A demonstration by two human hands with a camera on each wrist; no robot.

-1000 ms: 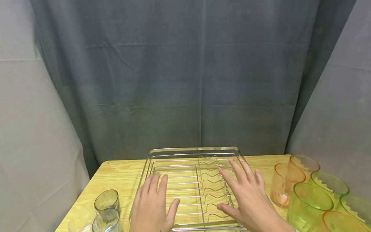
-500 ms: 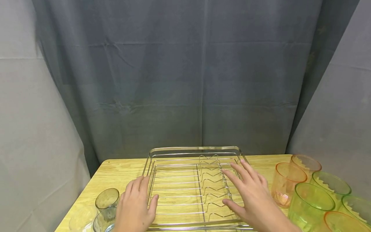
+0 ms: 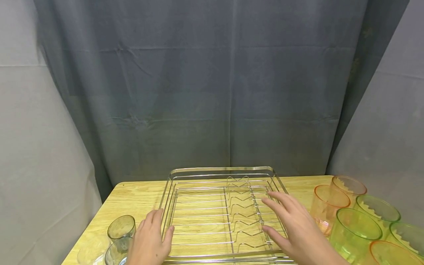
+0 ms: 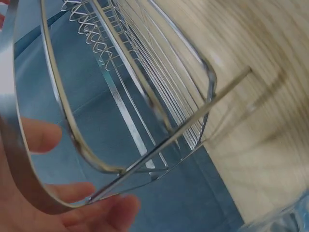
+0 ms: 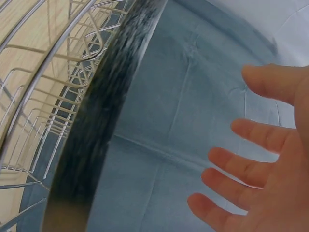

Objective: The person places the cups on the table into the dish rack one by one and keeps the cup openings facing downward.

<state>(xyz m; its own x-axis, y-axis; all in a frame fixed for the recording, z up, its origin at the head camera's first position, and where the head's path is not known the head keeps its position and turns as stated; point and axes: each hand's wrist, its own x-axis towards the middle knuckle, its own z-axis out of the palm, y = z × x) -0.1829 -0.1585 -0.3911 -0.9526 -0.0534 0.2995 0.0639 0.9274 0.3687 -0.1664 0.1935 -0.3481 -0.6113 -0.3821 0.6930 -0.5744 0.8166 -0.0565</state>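
Note:
A silver wire dish rack (image 3: pixel 202 225) stands on the wooden table, with zigzag wire dividers along its right half. At its left side my left hand (image 3: pixel 149 237) is near the rim, thumb apart from the fingers; in the left wrist view the hand (image 4: pixel 72 193) lies behind the flat metal rim (image 4: pixel 10 125), and I cannot tell whether it touches. Over the right edge of the rack hovers my right hand (image 3: pixel 294 224), fingers spread. The right wrist view shows that hand (image 5: pixel 263 169) with nothing in it, apart from the rim (image 5: pixel 91 130).
Left of the rack are a smoky glass (image 3: pixel 121 227), another glass (image 3: pixel 116 250) and a clear one (image 3: pixel 92 248). Orange (image 3: pixel 330 204) and green (image 3: pixel 357 232) tumblers group at the right. Grey curtains (image 3: pixel 198 92) enclose the back and sides.
My left hand has moved left from over the rack to its left edge. The right hand has shifted slightly right and toward me. The rack stays put.

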